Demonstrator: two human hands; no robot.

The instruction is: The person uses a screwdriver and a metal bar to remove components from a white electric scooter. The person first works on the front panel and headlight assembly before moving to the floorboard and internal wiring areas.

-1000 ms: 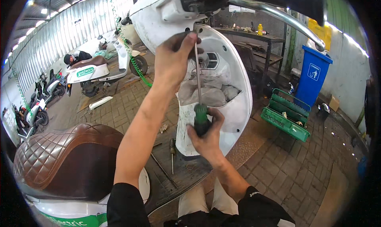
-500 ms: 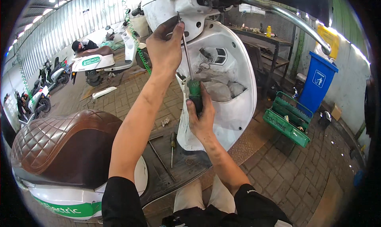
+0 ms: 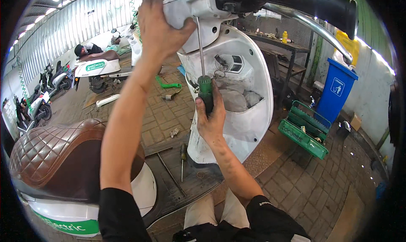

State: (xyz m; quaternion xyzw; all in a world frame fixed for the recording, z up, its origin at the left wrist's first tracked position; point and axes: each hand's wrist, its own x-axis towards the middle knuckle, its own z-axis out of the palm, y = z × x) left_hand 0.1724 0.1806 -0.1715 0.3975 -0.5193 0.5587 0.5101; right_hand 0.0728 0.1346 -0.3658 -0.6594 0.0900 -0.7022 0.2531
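Note:
My right hand (image 3: 212, 120) grips the green and black handle of a screwdriver (image 3: 205, 89). Its long shaft points up, and the tip reaches a hole in the underside of a scooter's white handlebar cover (image 3: 192, 6). Wrapped round the left side of that cover is my left hand (image 3: 158, 30), its thumb close to the top of the shaft. Just behind the screwdriver stands the scooter's white front shield (image 3: 258, 123), with an open storage pocket. On the dark footboard (image 3: 165, 199) lie a second screwdriver (image 3: 183, 154) and a T-shaped metal bar (image 3: 170, 174).
The brown quilted seat (image 3: 63, 153) is at left. A chrome brake lever (image 3: 313, 28) and black grip (image 3: 330, 9) jut out upper right. A green toolbox (image 3: 302, 134), blue bin (image 3: 336, 92) and workbench (image 3: 279, 43) stand right. Parked scooters (image 3: 99, 66) and a coiled green hose (image 3: 169, 84) are behind.
My left hand has left the screwdriver tip, moved up and left, and taken hold of the handlebar cover. The screwdriver stays upright in my right hand, its tip now in the hole.

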